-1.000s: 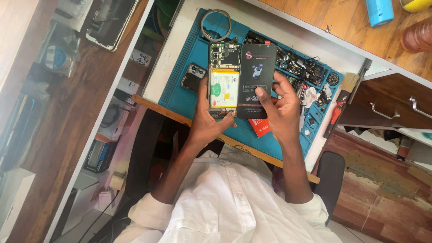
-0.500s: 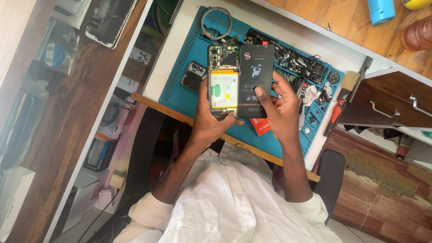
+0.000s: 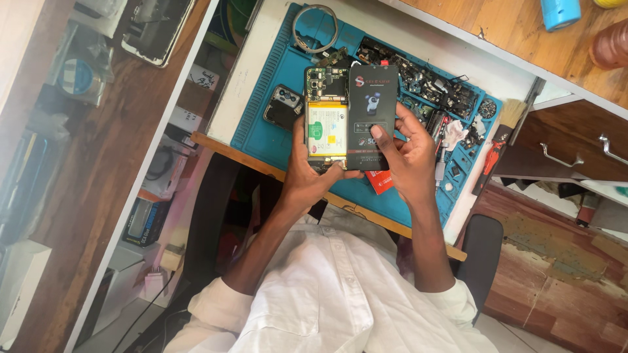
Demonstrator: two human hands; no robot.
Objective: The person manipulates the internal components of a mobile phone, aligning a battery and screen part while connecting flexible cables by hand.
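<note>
Blue work mat (image 3: 261, 124): near-left strip bare, open to a hand. Left of centre, a dark camera cover (image 3: 282, 106) lies on it; at the far edge, a wire ring (image 3: 315, 29).
Centre: left hand (image 3: 307, 173) and right hand (image 3: 409, 157) with opened phone (image 3: 326, 117) and black screen panel (image 3: 373, 114) fill the space above the mat.
Right half: crowded with loose small parts (image 3: 432, 82); brush (image 3: 507, 124) lies along the right edge.

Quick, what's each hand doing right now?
Left hand: closed on the opened phone.
Right hand: closed on the black screen panel.
</note>
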